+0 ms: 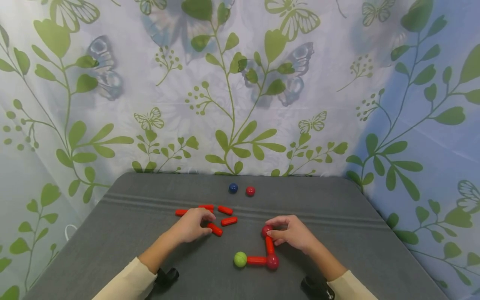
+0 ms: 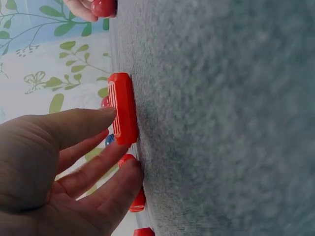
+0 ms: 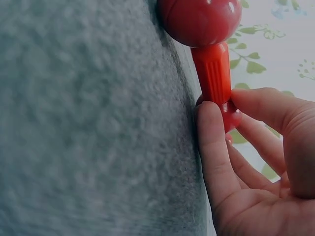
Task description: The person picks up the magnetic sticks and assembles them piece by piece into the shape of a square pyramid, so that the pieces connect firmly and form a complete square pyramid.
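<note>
On the dark table, a joined L-shape has a green ball, a red rod, a dark red corner ball, a second red rod and a red end ball. My right hand pinches that end ball where it meets the rod, thumb on one side and fingers on the other. My left hand is at a loose red rod lying on the table. In the left wrist view, the thumb overlaps this rod's edge while the other fingers are spread and slightly bent; a firm hold does not show.
Around the left hand lie several more loose red rods, one partly hidden by it. Farther back sit a blue ball and a red ball. Behind the table hangs a leaf-and-butterfly patterned curtain.
</note>
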Demonstrator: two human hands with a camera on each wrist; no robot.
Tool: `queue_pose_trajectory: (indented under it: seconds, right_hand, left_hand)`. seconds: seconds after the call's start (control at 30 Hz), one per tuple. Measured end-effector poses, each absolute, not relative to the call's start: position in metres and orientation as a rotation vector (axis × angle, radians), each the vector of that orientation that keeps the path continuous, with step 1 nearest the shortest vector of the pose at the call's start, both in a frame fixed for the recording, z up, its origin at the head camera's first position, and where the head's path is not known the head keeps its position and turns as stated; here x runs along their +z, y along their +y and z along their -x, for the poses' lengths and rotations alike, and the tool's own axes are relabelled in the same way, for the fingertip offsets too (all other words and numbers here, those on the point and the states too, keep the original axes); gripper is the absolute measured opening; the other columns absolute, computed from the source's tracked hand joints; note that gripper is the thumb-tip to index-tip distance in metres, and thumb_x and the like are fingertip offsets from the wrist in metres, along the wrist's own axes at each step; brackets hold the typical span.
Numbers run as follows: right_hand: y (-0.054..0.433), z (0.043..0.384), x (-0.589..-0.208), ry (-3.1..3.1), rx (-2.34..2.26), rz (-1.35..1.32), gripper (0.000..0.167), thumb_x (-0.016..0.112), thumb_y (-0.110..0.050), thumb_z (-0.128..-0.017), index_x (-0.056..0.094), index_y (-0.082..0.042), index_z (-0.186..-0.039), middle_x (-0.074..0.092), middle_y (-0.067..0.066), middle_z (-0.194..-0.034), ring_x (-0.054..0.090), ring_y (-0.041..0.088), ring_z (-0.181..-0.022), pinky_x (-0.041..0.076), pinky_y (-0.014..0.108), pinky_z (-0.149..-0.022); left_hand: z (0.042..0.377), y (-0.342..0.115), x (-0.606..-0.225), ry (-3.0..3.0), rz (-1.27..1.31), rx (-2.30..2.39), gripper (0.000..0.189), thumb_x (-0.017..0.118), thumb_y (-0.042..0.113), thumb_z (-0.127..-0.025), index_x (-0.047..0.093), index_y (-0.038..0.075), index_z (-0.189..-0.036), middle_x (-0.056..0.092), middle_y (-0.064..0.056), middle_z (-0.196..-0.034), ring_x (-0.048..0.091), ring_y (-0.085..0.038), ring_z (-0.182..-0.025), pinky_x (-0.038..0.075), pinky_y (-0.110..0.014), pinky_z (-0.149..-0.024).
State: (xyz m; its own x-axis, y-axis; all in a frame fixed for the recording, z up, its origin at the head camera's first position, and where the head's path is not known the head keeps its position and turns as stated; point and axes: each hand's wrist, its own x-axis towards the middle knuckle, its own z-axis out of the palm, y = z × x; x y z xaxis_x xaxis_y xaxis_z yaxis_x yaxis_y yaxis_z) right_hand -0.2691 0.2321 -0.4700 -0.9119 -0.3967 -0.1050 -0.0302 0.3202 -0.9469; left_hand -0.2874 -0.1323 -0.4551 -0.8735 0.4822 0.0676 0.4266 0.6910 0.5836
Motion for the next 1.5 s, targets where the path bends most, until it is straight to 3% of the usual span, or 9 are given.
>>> queue_pose_trajectory:
  seconds: [0.33,0.77,1.5]
  right_hand:
    - [0.238,0.276,-0.472,2.224,-1.623,0.324,0.044,0.079,-0.014,-0.089,0.068,0.004,-0.128,0.067,0.017,-0.123,0.075,0.020,-0.091,0.063,0.039,-0.076]
    - [0.239,0.276,-0.473,2.239,-1.613,0.346,0.041,0.078,-0.013,-0.090,0.068,0.003,-0.127,0.066,0.018,-0.121,0.074,0.021,-0.090,0.063,0.038,-0.075]
    - [0.238,0.277,-0.474,2.215,-1.635,0.357,0.040,0.078,-0.013,-0.091,0.067,0.005,-0.126,0.065,0.019,-0.118,0.074,0.019,-0.090,0.063,0.038,-0.076]
  left_hand:
    - [0.298,-0.136,-0.456,2.638,-0.805,1.016,0.028,0.083,0.005,-0.083,0.075,0.009,-0.110,0.073,-0.003,-0.108,0.067,-0.019,-0.095,0.056,-0.030,-0.081]
    - [0.305,-0.134,-0.459,2.581,-0.837,0.996,0.022,0.082,0.003,-0.083,0.077,0.013,-0.103,0.070,0.002,-0.098,0.060,-0.014,-0.084,0.052,-0.029,-0.073]
    - [0.300,-0.120,-0.459,2.459,-0.813,1.112,0.021,0.082,0.013,-0.087,0.077,0.020,-0.106,0.072,0.005,-0.105,0.062,-0.014,-0.091,0.052,-0.031,-0.080]
